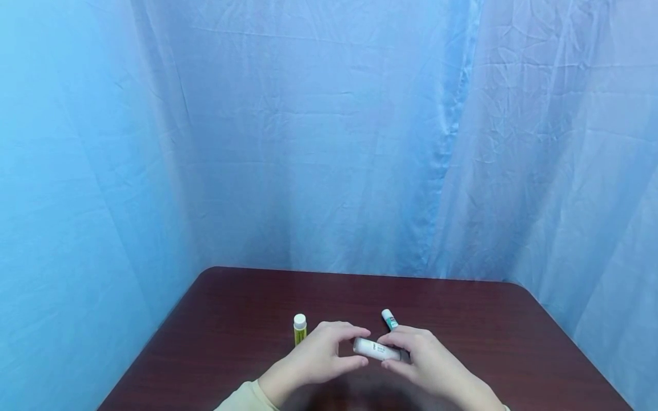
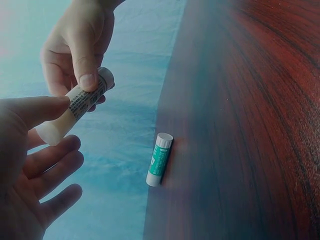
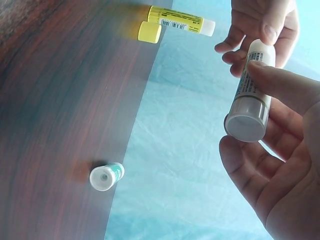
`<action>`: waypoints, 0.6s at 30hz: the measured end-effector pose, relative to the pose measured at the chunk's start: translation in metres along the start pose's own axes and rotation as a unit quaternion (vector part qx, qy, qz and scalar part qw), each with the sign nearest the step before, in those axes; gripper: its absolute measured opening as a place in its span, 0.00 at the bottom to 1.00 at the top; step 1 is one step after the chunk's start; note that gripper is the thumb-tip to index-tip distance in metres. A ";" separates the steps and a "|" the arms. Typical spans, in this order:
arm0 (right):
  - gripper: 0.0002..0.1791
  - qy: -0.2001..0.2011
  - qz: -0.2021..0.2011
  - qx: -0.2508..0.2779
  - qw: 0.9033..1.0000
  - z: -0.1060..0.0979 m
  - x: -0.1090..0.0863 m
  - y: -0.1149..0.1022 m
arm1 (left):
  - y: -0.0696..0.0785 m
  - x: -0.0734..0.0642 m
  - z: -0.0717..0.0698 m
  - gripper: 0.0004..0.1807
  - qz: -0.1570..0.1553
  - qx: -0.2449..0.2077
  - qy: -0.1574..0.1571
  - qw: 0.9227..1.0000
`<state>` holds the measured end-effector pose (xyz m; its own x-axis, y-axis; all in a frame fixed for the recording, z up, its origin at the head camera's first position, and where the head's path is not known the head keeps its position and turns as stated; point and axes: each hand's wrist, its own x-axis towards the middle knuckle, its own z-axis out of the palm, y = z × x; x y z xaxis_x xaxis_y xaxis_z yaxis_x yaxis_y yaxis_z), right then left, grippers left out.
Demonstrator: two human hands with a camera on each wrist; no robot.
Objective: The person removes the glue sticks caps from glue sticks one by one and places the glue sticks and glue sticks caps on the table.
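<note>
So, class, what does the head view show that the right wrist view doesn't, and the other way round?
Only the head view: the pale sleeve on the left forearm, and the far corners of the table.
Only the right wrist view: the yellow cap-like piece beside the yellow glue stick, and that stick's barcode.
Both: the left hand, the right hand holding the white glue stick, the green-labelled glue stick, the yellow glue stick and the blue curtain.

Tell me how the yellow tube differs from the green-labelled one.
The yellow tube stands upright; the green-labelled tube lies on its side. The yellow tube has one white end; the green-labelled tube has two. Both are slim cylinders resting on the table.
</note>
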<state>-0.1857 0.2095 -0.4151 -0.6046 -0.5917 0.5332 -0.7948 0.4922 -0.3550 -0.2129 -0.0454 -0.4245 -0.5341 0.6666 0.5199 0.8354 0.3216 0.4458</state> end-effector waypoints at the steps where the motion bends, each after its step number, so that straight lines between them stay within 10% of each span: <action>1: 0.16 -0.001 0.000 0.001 1.000 0.000 0.000 0.000 | 0.000 0.000 0.000 0.21 -0.001 0.001 -0.002 1.000; 18: 0.16 -0.012 -0.005 0.007 1.000 0.004 -0.001 0.003 | -0.002 0.001 0.001 0.13 0.009 -0.004 0.001 1.000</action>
<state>-0.1882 0.2094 -0.4196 -0.5975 -0.6113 0.5189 -0.8014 0.4774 -0.3603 -0.2149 -0.0446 -0.4250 -0.5201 0.6703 0.5293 0.8434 0.3054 0.4420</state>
